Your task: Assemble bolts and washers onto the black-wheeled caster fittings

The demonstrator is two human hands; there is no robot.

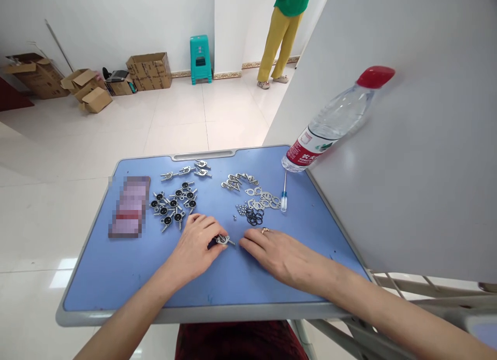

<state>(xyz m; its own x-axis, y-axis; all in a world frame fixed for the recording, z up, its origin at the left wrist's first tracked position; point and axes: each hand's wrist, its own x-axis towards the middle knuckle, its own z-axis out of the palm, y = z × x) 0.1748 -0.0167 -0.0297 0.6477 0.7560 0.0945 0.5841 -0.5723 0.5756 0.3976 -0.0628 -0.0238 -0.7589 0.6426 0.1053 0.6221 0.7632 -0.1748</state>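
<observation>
My left hand [201, 242] pinches a small metal fitting [222, 239] with an oval flange and a thin stem that points right, close above the table's middle. Just to its right is my right hand [272, 249], palm down with fingers bent together; the fingertips hide whatever they may hold. Beyond the right hand lie black rubber rings [254, 216], tiny screws [241, 209] and flat oval metal plates [265, 199]. Curved metal pieces [237, 181] form a row behind them. Left of these are several fittings with black round centres [173, 203] and a few plain metal fittings [185, 170].
A blue table [155, 285] carries everything. A blurred purple item [131, 207] lies left. A screwdriver [284, 200] and a red-capped water bottle [330, 124] are right, beside a grey panel [419, 168]. Cardboard boxes [149, 73], a teal stool [200, 60] and a standing person [281, 36] are farther off.
</observation>
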